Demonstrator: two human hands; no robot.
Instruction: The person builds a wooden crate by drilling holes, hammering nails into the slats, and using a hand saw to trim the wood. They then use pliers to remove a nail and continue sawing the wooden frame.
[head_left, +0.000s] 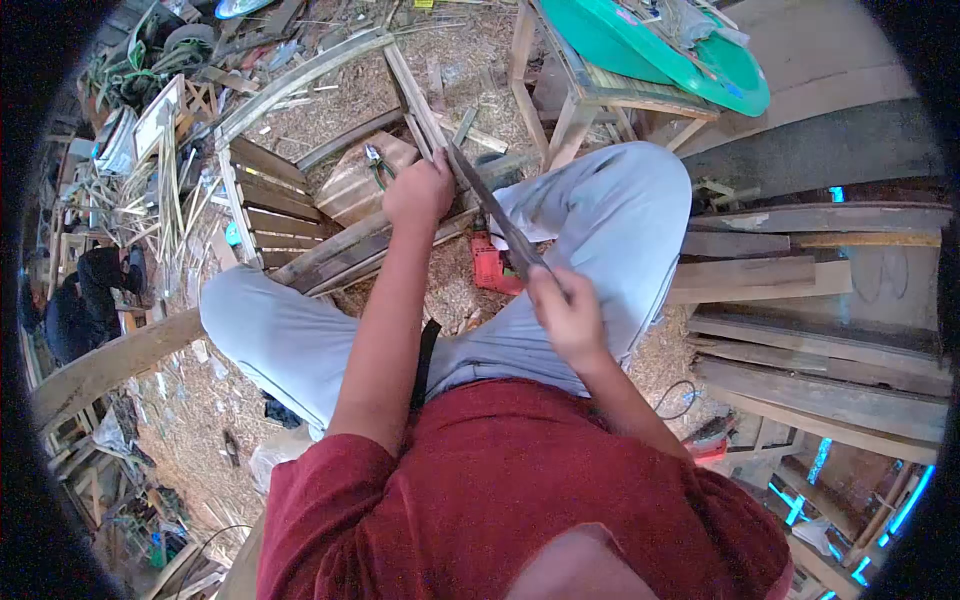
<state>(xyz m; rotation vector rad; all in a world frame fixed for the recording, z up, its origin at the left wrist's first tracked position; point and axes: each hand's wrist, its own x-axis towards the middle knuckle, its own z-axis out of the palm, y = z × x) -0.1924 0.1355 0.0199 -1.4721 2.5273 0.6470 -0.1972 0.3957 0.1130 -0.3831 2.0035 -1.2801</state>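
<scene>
Little free room was left around the hands. The way ahead was blocked by long wood strips (pixel 415 100), a wooden block (pixel 350 180) with pliers (pixel 378 163), and a stool (pixel 590 100). The right side was shut off by stacked planks (pixel 800 300). Only sawdust floor (pixel 450 290) between the knees was open.

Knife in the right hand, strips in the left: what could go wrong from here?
1. The long knife in the right hand points toward the left hand gripping the bamboo strips; a slip might cut those fingers.
2. The blade works between the knees, over the right thigh; a glance-off could hit the leg.
3. Shavings cover the ground, so footing may be poor.
</scene>
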